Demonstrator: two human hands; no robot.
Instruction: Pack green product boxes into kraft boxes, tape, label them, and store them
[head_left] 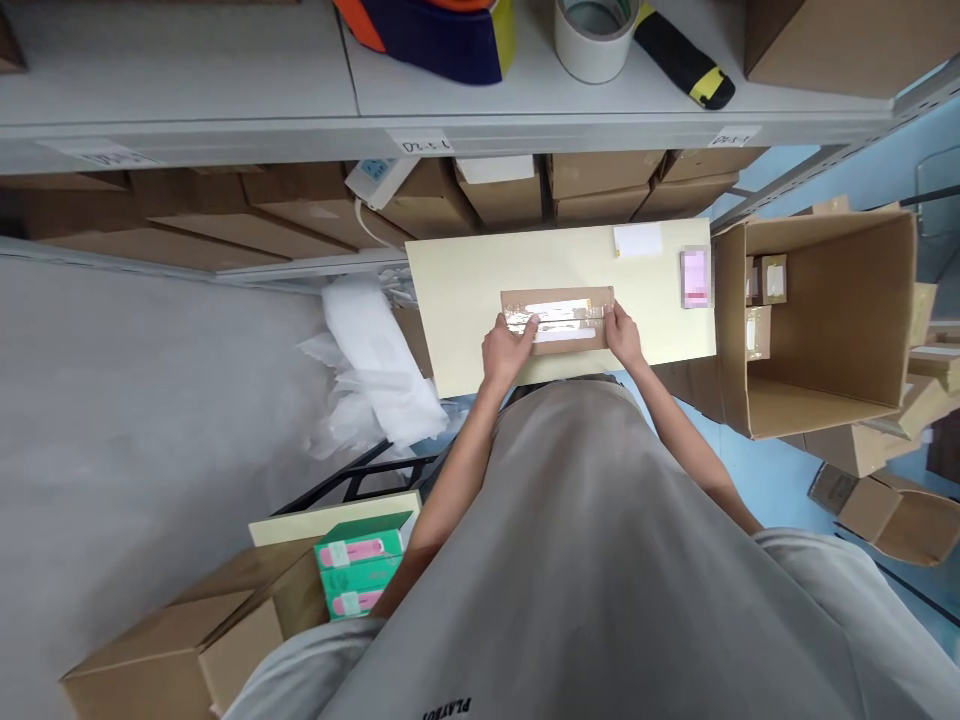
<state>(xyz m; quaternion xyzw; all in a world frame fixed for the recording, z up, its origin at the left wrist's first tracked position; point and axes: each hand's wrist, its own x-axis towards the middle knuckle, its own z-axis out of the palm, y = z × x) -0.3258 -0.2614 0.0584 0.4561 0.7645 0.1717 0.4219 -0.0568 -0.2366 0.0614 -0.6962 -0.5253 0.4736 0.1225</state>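
Observation:
A flat brown cardboard box [570,345] lies on the pale yellow tabletop [457,340], with clear tape and white strips across its upper face. My left hand [510,350] grips its left end, the thumb lying on top over the tape. At the opposite end, my right hand [622,335] is closed around the right edge. Fingers under the box are hidden. Beyond the box are a white slip of paper [637,240] and, farther right, a pink-and-white item [695,278] that is partly blurred.
A large open carton [832,395] with small boxes inside stands right of the table. Above, a grey shelf [225,80] holds a tape roll [595,50] and a black-yellow cutter [682,60]. White packing wrap [382,360] hangs at left. Green boxes [360,565] sit lower left.

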